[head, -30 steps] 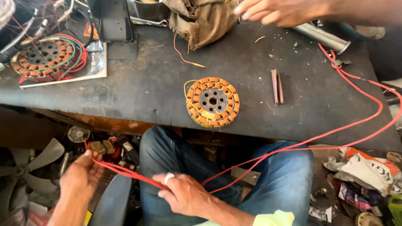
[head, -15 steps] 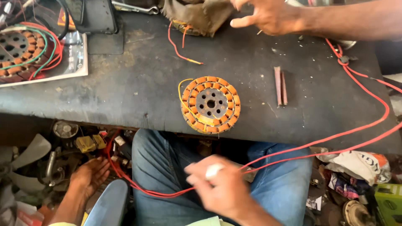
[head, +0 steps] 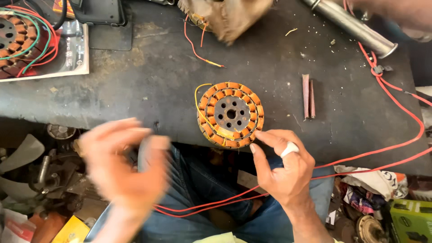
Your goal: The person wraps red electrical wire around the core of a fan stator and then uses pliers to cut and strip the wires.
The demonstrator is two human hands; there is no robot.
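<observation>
Denim knees (head: 211, 198) sit nearest, with a doubled red wire (head: 360, 155) looping across them and running right and far over the bench. Above them the left hand (head: 121, 168) hangs blurred at the near left, fingers spread and holding nothing that can be made out. The right hand (head: 285, 164) (a pale wrap on one finger) is open too, its fingertips (head: 260, 135) touching the near right rim of the copper-wound stator (head: 231, 114). That stator lies flat at the near edge of the dark workbench (head: 148, 90), a yellow lead curling off its left side. Just right of it lie two thin brown strips (head: 308, 96). Farther off, a second stator (head: 18, 38) with red and green wires sits far left, a brown cloth bundle (head: 225, 15) far centre, and a metal tube (head: 351, 27) far right.
</observation>
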